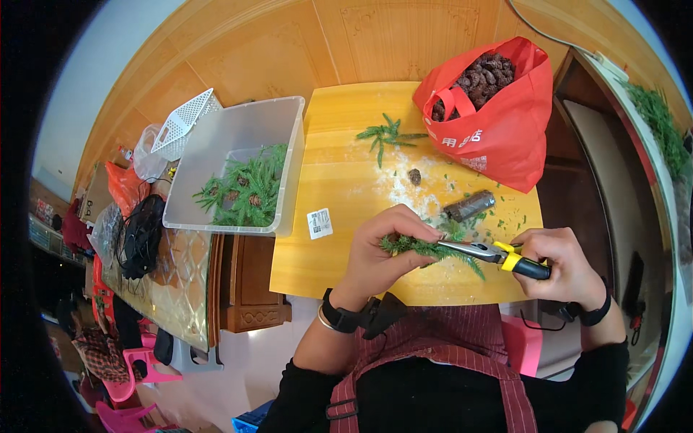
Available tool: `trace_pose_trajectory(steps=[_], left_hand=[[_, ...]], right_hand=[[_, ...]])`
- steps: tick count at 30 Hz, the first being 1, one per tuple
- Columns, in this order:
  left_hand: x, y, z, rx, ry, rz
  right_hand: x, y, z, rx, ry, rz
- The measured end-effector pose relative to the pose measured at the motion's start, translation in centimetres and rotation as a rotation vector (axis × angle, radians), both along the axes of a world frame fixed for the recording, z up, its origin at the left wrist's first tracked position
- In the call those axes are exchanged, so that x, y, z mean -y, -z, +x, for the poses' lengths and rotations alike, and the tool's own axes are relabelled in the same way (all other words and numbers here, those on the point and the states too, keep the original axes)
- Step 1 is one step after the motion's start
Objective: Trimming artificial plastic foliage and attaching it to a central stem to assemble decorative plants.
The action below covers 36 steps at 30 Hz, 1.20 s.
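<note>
Our left hand point(375, 256) is closed around a green sprig point(422, 247), pinching it over the near edge of the yellow table point(339, 180). Our right hand point(559, 263) is wrapped around the yellow and black handles of a pair of pliers point(498, 254), and the metal nose of the pliers meets the sprig just beside our left fingers. The two hands sit close together, joined only by the tool and the sprig.

Just beyond the hands, a dark spool point(469, 206) lies on its side on the table, with green needle scraps and pale dust scattered around it. A single pinecone point(414, 176) rests further in, and a loose green branch point(386, 135) lies toward the far edge. A small white tag point(319, 223) lies near the left edge.

At the far right corner stands a red bag point(498, 123), open at the top and filled with brown pinecones. Off the left edge, a clear plastic bin point(238, 162) holds a pile of green sprigs with a few cones among them. A white basket point(185, 123) lies tipped behind the bin.
</note>
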<state>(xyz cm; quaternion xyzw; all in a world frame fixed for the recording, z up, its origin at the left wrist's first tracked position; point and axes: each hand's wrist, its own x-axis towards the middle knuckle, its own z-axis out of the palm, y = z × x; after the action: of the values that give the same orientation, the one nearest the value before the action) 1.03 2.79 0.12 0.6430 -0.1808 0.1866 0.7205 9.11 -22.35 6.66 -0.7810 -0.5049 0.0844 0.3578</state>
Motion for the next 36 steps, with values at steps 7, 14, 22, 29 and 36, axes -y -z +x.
trace_pose_trajectory(steps=[7, 14, 22, 29, 36], left_hand=[[-0.5, 0.2, 0.1, 0.055, 0.034, 0.033], [-0.3, -0.1, 0.2, 0.074, 0.095, 0.054], [0.3, -0.6, 0.0, 0.082, 0.098, 0.045], [0.0, -1.3, -0.3, 0.088, 0.037, 0.047], [-0.2, -1.9, -0.7, 0.086, -0.083, 0.078]], right_hand=[[0.0, -1.5, 0.6, -0.42, -0.072, -0.105], [0.4, -2.3, 2.0, -0.611, -0.247, -0.272], [0.5, -2.0, 3.4, -1.161, -0.312, -0.422], [-0.1, -3.4, 2.2, -1.104, -0.387, -0.49], [0.5, -5.6, -1.2, -0.038, -0.058, -0.124]])
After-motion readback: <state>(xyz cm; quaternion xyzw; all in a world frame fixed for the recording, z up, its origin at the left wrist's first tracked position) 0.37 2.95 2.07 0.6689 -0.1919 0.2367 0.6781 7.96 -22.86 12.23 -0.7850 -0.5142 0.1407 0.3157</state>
